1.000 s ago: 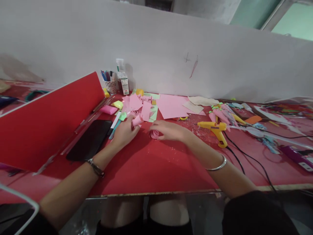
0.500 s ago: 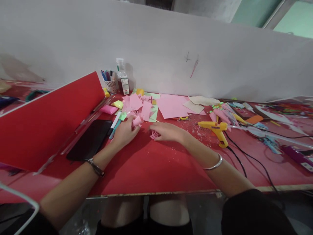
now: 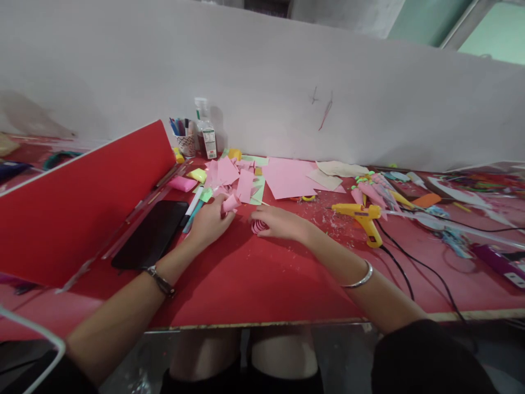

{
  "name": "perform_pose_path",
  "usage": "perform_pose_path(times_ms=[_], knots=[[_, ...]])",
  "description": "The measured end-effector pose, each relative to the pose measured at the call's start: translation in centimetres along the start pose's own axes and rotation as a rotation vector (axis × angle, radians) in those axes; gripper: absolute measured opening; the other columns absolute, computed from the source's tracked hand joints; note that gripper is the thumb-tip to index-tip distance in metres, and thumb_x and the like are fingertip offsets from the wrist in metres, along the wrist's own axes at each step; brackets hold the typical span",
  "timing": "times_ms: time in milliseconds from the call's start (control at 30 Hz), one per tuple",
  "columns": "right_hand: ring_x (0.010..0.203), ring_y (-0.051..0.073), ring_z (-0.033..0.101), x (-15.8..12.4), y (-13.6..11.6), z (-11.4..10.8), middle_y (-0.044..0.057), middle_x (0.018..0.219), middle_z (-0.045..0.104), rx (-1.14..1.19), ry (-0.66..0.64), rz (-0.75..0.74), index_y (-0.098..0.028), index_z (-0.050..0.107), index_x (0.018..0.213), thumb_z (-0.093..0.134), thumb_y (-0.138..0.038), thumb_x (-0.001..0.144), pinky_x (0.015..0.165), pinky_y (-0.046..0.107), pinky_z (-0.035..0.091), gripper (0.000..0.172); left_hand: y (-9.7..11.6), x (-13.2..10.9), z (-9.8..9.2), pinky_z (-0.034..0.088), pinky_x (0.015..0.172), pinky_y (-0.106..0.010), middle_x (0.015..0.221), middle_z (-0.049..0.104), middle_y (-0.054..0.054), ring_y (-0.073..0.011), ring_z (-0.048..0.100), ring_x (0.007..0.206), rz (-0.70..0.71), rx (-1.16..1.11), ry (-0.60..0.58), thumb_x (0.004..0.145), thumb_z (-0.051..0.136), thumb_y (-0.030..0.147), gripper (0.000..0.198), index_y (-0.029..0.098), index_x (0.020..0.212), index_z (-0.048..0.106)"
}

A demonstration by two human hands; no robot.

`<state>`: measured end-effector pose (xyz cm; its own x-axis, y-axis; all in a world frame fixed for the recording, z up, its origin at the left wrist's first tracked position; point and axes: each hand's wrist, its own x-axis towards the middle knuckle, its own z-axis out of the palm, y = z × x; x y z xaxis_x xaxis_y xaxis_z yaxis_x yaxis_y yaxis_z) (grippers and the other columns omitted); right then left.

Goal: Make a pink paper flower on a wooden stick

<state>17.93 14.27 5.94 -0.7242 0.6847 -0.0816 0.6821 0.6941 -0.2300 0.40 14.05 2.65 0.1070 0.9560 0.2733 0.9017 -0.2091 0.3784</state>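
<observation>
My left hand is closed round a curled piece of pink paper, which pokes out past the thumb. To its right, my right hand has its fingers wrapped over a pink paper spiral with dark gaps between its turns, low over the red tabletop. Part of the spiral is hidden by the fingers. Just beyond both hands lie pink paper pieces and a large pink sheet. A white marker and a blue-green pen rest beside the left hand.
A yellow glue gun with a black cord lies to the right. At left are a black phone and a tilted red board. A bottle and a pen cup stand by the wall. Pink cones lie beyond the gun.
Almost nothing differs. The right hand and the pink spiral have shifted very slightly; the left hand keeps its place and its hold.
</observation>
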Motion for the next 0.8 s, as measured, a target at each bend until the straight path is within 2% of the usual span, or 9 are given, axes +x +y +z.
perform_pose_path(times_ms=[200,367,533,800], knots=[[0.088,0.018,0.05,-0.25,0.04,0.35,0.009,0.094,0.055,0.004,0.024,0.0,-0.014,0.056,0.097,0.058,-0.02,0.069,0.075,0.027,0.038,0.028,0.13,-0.01,-0.03,0.033,0.052,-0.025,0.068,0.06,-0.005,-0.0206,0.057,0.063,0.017,-0.014,-0.004,0.076,0.041,0.028,0.027,0.015,0.097,0.048],[0.075,0.015,0.049,-0.28,0.09,0.45,0.006,0.081,0.056,-0.018,0.053,-0.004,-0.015,0.057,0.084,0.053,-0.014,0.07,0.067,0.024,0.036,0.014,0.1,-0.08,-0.07,0.032,0.052,-0.024,0.066,0.06,-0.005,-0.0203,0.057,0.062,0.007,0.001,-0.017,0.076,0.041,0.028,0.025,0.015,0.096,0.049],[0.068,0.013,0.047,-0.5,-0.15,0.3,0.004,0.077,0.056,-0.019,0.067,0.034,-0.015,0.056,0.075,0.051,-0.012,0.07,0.058,0.022,0.031,0.008,0.06,-0.06,0.0,0.031,0.051,-0.024,0.066,0.06,-0.004,-0.0199,0.057,0.061,0.018,0.01,-0.012,0.075,0.042,0.027,0.024,0.015,0.095,0.048],[0.07,0.013,0.047,-0.53,-0.1,0.57,0.005,0.077,0.055,-0.004,0.09,0.003,-0.013,0.057,0.079,0.05,-0.011,0.071,0.063,0.023,0.033,0.011,-0.02,-0.09,0.15,0.029,0.05,-0.024,0.063,0.058,-0.003,-0.0193,0.056,0.059,0.032,0.007,-0.004,0.075,0.042,0.027,0.02,0.016,0.09,0.049]])
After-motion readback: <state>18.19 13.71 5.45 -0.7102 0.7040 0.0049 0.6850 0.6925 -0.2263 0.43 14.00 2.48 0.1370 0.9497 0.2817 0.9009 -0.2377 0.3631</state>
